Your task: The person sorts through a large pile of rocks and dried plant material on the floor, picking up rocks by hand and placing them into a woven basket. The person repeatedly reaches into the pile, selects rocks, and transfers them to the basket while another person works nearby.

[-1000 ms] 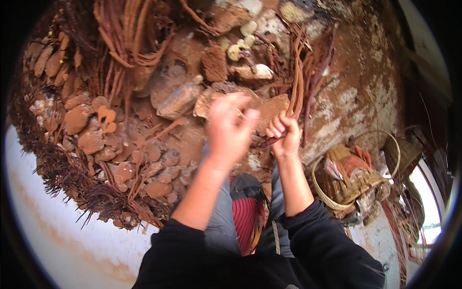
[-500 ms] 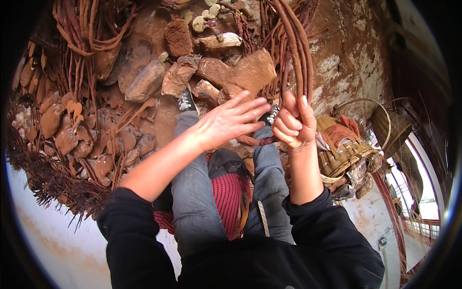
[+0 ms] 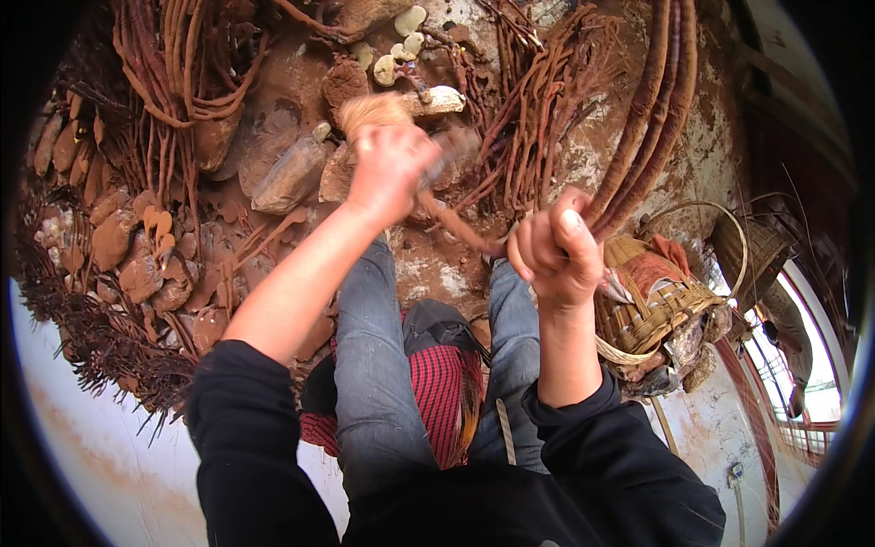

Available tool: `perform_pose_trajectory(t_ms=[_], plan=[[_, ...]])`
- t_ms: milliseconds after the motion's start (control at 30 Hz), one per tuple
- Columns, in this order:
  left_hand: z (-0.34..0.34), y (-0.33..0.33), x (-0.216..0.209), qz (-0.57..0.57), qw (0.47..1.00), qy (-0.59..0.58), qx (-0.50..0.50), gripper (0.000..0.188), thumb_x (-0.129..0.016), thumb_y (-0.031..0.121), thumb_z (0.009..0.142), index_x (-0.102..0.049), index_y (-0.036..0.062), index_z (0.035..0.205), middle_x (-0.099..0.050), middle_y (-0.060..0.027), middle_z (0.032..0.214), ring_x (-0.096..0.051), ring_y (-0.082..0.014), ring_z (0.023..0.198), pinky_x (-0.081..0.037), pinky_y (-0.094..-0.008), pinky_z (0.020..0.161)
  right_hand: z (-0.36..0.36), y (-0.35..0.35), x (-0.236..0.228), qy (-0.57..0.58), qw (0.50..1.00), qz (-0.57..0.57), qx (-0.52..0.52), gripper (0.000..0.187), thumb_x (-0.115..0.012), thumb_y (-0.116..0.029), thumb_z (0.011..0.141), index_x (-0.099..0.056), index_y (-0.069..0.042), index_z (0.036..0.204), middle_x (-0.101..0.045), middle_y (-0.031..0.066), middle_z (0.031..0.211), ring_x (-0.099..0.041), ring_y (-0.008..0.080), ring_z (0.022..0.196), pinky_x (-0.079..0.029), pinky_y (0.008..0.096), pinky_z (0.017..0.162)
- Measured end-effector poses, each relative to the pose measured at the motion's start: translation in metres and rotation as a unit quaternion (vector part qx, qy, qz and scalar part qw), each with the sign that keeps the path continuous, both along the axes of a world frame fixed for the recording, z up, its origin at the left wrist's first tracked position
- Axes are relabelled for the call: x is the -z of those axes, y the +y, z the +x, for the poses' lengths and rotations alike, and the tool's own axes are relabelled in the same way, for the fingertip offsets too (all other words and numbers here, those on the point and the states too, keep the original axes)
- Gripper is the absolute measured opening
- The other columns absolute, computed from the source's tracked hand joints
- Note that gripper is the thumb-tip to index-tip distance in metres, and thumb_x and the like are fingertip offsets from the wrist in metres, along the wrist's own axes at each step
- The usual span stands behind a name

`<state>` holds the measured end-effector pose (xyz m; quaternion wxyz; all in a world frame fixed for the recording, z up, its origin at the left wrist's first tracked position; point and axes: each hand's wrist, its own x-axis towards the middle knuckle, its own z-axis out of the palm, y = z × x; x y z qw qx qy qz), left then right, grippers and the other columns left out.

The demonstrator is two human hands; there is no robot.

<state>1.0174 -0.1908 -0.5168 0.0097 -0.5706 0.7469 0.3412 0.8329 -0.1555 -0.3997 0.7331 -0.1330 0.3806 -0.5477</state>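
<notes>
My left hand [image 3: 390, 173] is closed and blurred by motion. Against its far side is a smeared tan-brown piece [image 3: 374, 111] whose kind I cannot make out. My right hand [image 3: 558, 251] is a fist around several long brown stalks [image 3: 658, 109], which look powdery and arch up past the far edge of view. From this fist a thinner brown stalk end [image 3: 456, 226] runs left toward my left hand; whether the two touch is hidden by blur.
Brown-dusted rocks and flat lumps [image 3: 118, 242] lie at the left, beside hanging brown stalks [image 3: 182, 82]. Pale round caps [image 3: 398, 50] stand at the far middle. A wicker basket [image 3: 652, 314] with orange cloth stands at the right. Loose stalks [image 3: 538, 118] lie beyond my right hand.
My left hand was spread open; now it is closed and farther away. The stalks in my right hand have swung to the right. The large brown block near the middle has left its place.
</notes>
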Motion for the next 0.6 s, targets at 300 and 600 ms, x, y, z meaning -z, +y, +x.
perform_pose_trajectory(t_ms=[300, 600], plan=[[0.098, -0.014, 0.043, 0.042, 0.954, 0.032, -0.294, 0.028, -0.070, 0.024, 0.058, -0.059, 0.0043, 0.074, -0.063, -0.0108, 0.068, -0.062, -0.0250, 0.064, -0.048, -0.0358, 0.064, -0.066, 0.013, 0.020, 0.424, 0.881, 0.208, 0.038, 0.020, -0.060, -0.018, 0.083, -0.044, -0.010, 0.074, -0.035, -0.0062, 0.048, -0.029, 0.0050, 0.036, -0.023, 0.0232, 0.033], [0.073, 0.004, 0.049, 0.253, 0.884, 0.231, -0.319, 0.035, -0.064, 0.018, 0.075, -0.057, -0.0015, 0.103, -0.060, -0.0043, 0.094, -0.056, -0.0136, 0.083, -0.044, -0.0296, 0.075, -0.092, 0.064, 0.184, 0.791, 0.573, 0.148, -0.155, 0.040, -0.072, -0.030, 0.070, -0.056, 0.000, 0.091, -0.059, 0.0178, 0.088, -0.056, 0.0337, 0.083, -0.045, 0.0397, 0.076]])
